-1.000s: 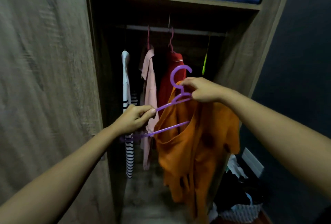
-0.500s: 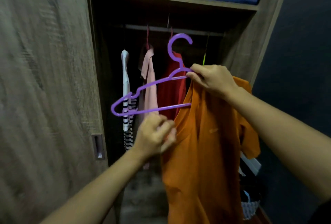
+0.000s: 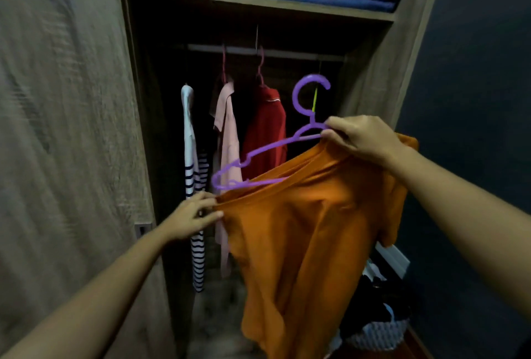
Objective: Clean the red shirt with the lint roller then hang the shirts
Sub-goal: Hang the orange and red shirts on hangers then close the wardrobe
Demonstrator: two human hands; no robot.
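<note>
As my right hand [image 3: 362,140] pinched purple hanger [image 3: 267,152] and orange shirt [image 3: 310,229] together, my left hand [image 3: 191,216] gripping the shoulder that next needed stretching over the bare arm, the red shirt [image 3: 265,129] apparently hung on the rail [image 3: 287,52].

No legible text or labels

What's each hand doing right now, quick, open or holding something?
Left hand: pinching the edge of the orange shirt.
Right hand: gripping the purple hanger just below its hook, with the shirt's top under it.
</note>
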